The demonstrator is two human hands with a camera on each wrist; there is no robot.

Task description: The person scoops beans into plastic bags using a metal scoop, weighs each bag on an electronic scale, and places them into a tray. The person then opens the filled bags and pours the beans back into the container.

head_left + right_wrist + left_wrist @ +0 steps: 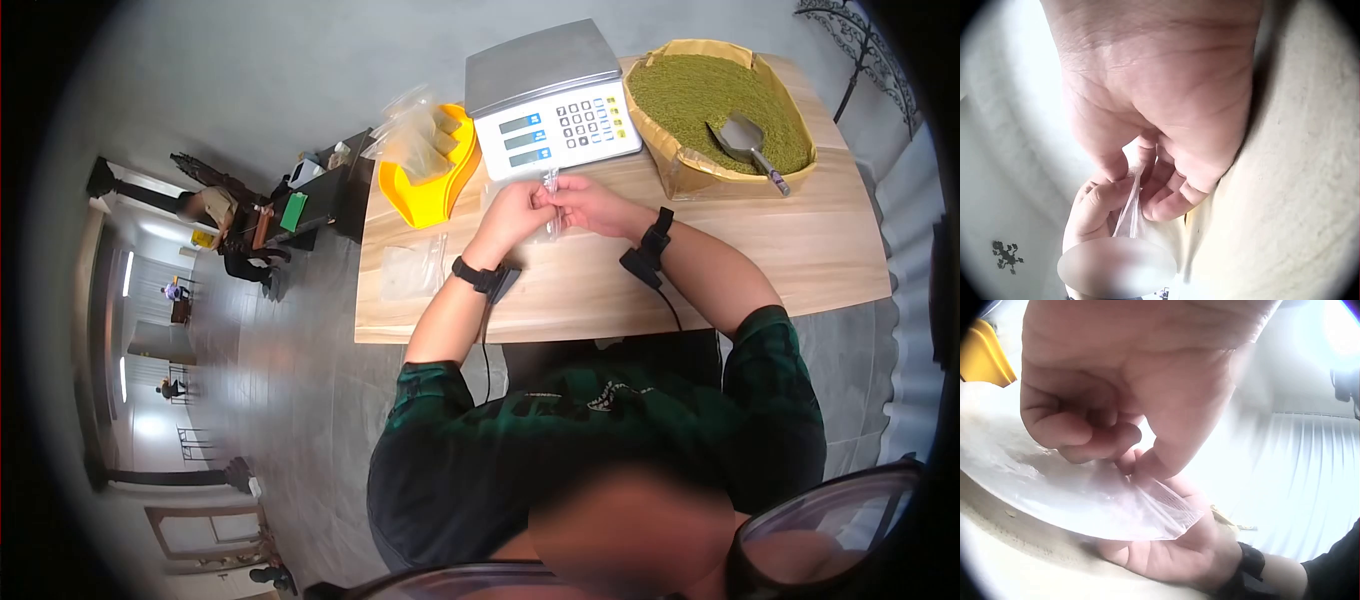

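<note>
Close in front of the scale, both hands hold a clear plastic zip bag by its top edge. My left hand pinches the edge between thumb and curled fingers. Opposite it, my right hand pinches the same edge, its fingertips right beside the left ones. In the left wrist view the bag spreads out flat and wide below the left fingers, overlapping the right hand. The right wrist view shows the edge drawn into a narrow strip between the two hands.
Behind the hands stands a digital scale with a bare metal platform. To its right, a paper-lined box of small green beans holds a metal scoop. Leftward, a yellow tray carries clear bags; another flat bag lies nearer.
</note>
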